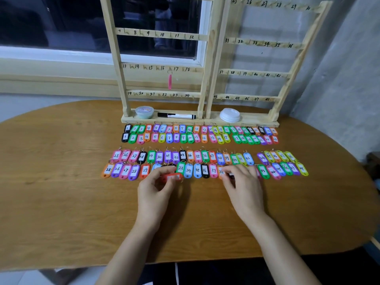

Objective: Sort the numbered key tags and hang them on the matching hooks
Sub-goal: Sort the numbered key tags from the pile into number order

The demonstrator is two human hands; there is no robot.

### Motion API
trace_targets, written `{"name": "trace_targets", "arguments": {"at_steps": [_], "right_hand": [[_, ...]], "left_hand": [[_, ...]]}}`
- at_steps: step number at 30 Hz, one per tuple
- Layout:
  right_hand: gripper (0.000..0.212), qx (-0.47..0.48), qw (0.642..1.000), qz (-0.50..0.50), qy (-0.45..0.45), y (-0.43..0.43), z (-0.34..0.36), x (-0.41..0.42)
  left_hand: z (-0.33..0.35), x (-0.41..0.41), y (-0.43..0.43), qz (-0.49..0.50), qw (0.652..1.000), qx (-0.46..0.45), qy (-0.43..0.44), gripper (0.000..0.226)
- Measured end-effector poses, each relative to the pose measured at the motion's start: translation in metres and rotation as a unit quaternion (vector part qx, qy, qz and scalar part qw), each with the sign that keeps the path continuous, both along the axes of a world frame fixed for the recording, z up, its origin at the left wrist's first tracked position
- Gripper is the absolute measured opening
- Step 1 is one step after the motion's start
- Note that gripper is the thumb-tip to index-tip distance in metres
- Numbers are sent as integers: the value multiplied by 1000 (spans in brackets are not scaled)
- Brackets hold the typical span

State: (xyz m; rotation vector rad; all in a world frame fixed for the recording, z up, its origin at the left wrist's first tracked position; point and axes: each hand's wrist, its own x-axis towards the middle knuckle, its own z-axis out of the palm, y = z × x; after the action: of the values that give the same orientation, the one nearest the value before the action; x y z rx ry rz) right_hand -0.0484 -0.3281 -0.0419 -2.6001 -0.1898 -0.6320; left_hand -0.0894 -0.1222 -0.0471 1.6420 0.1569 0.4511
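On my feed the left hand [154, 188] has its fingers [161, 171] and thumb pinched round a red tag [171, 177], held just off the surface [61, 182], label too blurry for me to read. Right past those fingertips is the nearest row of key tags [197, 170], with the green 33 [180, 168] just beside them. The right hand [244, 188] sits on that same row, fingers [240, 170] curled down over the tags past 38, something dark under them, and honestly I can't tell if they're gripping anything or just resting there. Beyond both sets of fingers there are three more rows, the far pair numbered 1 to 24, the near pair 25 to 48. Further out stands the wooden rack [207, 79] with numbered hooks, one pink tag [170, 81] hanging by 17. On its base, straight out from the left fingers, sit a small tub [144, 112] and a marker [176, 115]; out from the right fingers, a stack of white lids [229, 115].
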Motion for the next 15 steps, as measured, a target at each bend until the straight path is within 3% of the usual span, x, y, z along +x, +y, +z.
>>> {"name": "trace_targets", "arguments": {"at_steps": [6,10,15], "right_hand": [[23,-74,997,12,-1,-2,-5,-12],[25,-28,999,20,8,-3,-4,-11],[21,19,999,42,-5,0,-4,-11]], "left_hand": [[0,-1,1,17,1000,-10,-10,18],[6,-5,-2,12,997,-70,-2,22],[10,-8,-2,7,997,-77,-1,22]]}}
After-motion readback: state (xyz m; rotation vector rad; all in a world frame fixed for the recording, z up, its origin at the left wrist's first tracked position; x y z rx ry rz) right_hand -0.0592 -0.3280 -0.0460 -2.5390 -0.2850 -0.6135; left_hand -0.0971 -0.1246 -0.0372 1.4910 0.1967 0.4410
